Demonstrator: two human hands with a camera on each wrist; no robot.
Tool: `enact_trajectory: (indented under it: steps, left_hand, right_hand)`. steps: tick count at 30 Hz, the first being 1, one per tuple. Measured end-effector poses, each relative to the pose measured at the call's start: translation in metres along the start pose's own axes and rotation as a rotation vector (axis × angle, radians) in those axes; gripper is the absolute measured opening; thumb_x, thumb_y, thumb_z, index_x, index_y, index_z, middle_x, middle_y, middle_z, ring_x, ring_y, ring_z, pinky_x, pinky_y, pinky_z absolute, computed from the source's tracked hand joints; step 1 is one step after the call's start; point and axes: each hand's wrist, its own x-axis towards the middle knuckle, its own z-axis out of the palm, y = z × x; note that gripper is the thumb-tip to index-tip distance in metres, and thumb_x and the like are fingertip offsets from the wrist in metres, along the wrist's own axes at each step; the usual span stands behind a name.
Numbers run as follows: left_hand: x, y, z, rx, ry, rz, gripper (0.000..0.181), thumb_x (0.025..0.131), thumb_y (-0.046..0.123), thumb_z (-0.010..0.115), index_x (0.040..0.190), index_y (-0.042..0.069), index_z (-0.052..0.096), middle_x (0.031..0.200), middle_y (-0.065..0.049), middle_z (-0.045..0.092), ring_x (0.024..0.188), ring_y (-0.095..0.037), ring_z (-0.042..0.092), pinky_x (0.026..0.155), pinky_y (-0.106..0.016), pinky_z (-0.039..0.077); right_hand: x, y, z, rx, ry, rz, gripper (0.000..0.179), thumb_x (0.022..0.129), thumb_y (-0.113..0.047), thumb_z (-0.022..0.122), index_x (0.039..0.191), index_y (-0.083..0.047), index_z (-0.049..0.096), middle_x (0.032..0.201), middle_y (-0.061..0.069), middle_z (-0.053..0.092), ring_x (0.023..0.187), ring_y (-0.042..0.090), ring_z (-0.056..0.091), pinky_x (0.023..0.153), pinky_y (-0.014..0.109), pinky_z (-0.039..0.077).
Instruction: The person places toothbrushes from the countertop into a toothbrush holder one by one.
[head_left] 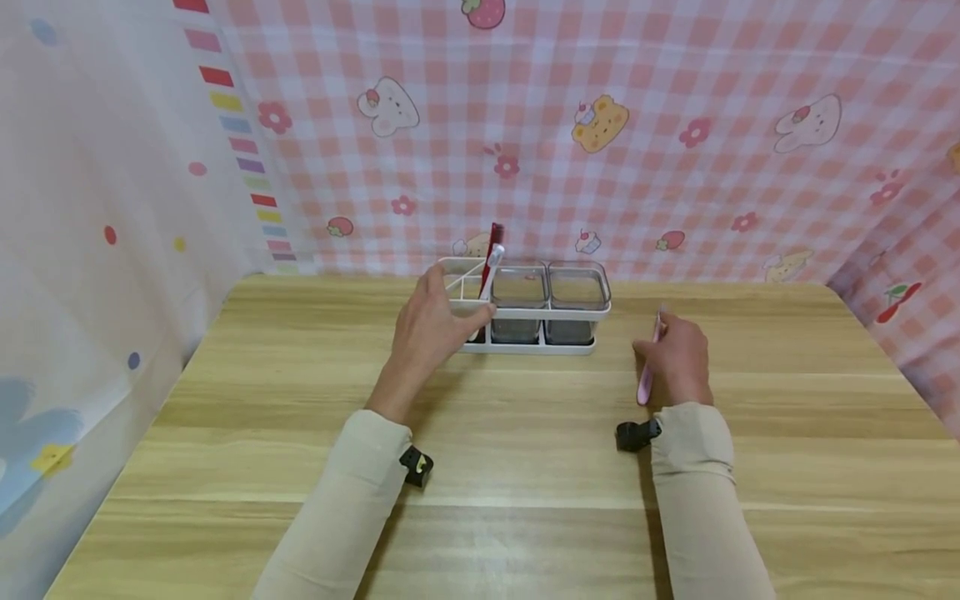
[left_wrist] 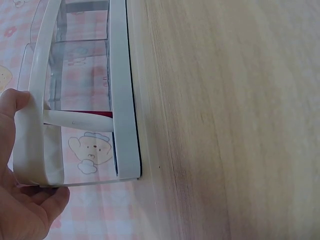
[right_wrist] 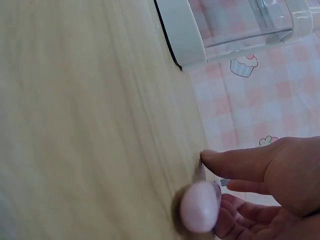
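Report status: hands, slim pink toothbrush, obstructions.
Left hand grips white rectangular rack. Right hand at slim pink toothbrush, grip unclear. No obstruction visible between toothbrush and rack.

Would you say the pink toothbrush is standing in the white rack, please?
No, the right hand holds the pink toothbrush to the right of the white rack, apart from it.

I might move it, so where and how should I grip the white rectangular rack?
Probably by the raised upper frame of the white rectangular rack, at its left end, from the left as the left hand does: it is narrow enough to clasp, and the red toothbrush and white toothbrush poking up might hinder a grip from above.
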Motion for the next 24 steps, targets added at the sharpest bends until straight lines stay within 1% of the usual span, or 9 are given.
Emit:
enact_trajectory:
  steps: [2,4,7,9,12,15,20,21,24]
  left_hand:
    - [0.0001,0.0003,-0.0001,0.002,0.000,0.002,0.097,0.085,0.058,0.071,0.155,0.006,0.029,0.148,-0.018,0.045,0.119,-0.037,0.055,0.097,-0.053,0.047]
    - [0.0002,0.0002,-0.0007,0.003,-0.001,0.004,0.096,0.085,0.058,0.071,0.155,0.006,0.029,0.148,-0.018,0.045,0.119,-0.037,0.055,0.097,-0.053,0.047]
    - [0.0004,0.0002,-0.0008,0.000,-0.005,0.006,0.096,0.086,0.058,0.072,0.155,0.006,0.029,0.149,-0.019,0.045,0.119,-0.037,0.055,0.097,-0.053,0.047]
    - [0.0005,-0.0002,-0.0004,-0.002,-0.009,0.005,0.097,0.086,0.058,0.072,0.155,0.006,0.028,0.149,-0.019,0.044,0.120,-0.037,0.055,0.098,-0.053,0.047]
    - [0.0007,-0.0002,-0.0013,-0.001,-0.011,0.004,0.098,0.085,0.058,0.072,0.156,0.005,0.028,0.150,-0.019,0.044,0.122,-0.038,0.054,0.099,-0.053,0.046]
    - [0.0006,0.0000,-0.0022,0.001,-0.010,0.000,0.098,0.085,0.058,0.072,0.155,0.005,0.028,0.148,-0.019,0.045,0.121,-0.038,0.054,0.098,-0.053,0.047]
    - [0.0003,0.0008,-0.0025,0.002,-0.015,-0.006,0.098,0.085,0.058,0.072,0.155,0.006,0.028,0.148,-0.019,0.045,0.121,-0.038,0.054,0.098,-0.053,0.046]
    - [0.0002,0.0007,-0.0023,0.003,-0.017,-0.007,0.098,0.085,0.059,0.072,0.155,0.006,0.028,0.148,-0.019,0.045,0.121,-0.038,0.054,0.098,-0.053,0.046]
    - [-0.0001,0.0004,-0.0019,0.006,-0.017,-0.012,0.098,0.085,0.059,0.072,0.155,0.006,0.028,0.148,-0.019,0.045,0.121,-0.038,0.054,0.098,-0.053,0.046]
  right_hand:
    - [0.0007,0.0023,-0.0013,-0.004,0.011,-0.015,0.045,0.088,-0.013,0.071,0.125,0.011,0.061,0.112,0.031,0.064,0.103,0.045,0.058,0.092,0.054,0.047]
    - [0.0015,0.0047,-0.0030,-0.017,0.015,-0.030,0.028,0.087,-0.011,0.070,0.108,0.008,0.065,0.103,0.026,0.066,0.094,0.042,0.058,0.084,0.052,0.048]
    - [0.0013,0.0071,-0.0057,-0.035,0.030,-0.037,0.014,0.084,-0.009,0.069,0.089,0.002,0.062,0.090,0.019,0.065,0.086,0.038,0.056,0.074,0.047,0.046]
    - [0.0006,0.0077,-0.0069,-0.043,0.032,-0.024,0.011,0.083,-0.009,0.068,0.084,-0.001,0.061,0.084,0.016,0.062,0.083,0.037,0.054,0.071,0.045,0.044]
    - [0.0003,0.0055,-0.0082,-0.029,0.033,0.013,0.012,0.084,-0.011,0.067,0.085,0.000,0.063,0.086,0.018,0.062,0.084,0.039,0.054,0.072,0.046,0.045]
    - [0.0004,0.0045,-0.0086,-0.019,0.028,0.045,0.016,0.088,-0.014,0.066,0.088,0.002,0.065,0.092,0.021,0.064,0.086,0.040,0.055,0.074,0.049,0.046]
    - [0.0014,0.0071,-0.0090,-0.020,0.036,0.061,0.020,0.089,-0.017,0.065,0.091,0.003,0.066,0.093,0.022,0.064,0.086,0.041,0.055,0.074,0.050,0.045]
    - [0.0015,0.0076,-0.0091,-0.018,0.037,0.063,0.022,0.089,-0.018,0.065,0.093,0.004,0.067,0.096,0.023,0.064,0.088,0.042,0.056,0.075,0.051,0.045]
    - [0.0018,0.0088,-0.0092,0.012,0.030,0.077,0.034,0.090,-0.018,0.064,0.113,0.007,0.069,0.111,0.029,0.065,0.102,0.047,0.057,0.086,0.055,0.046]
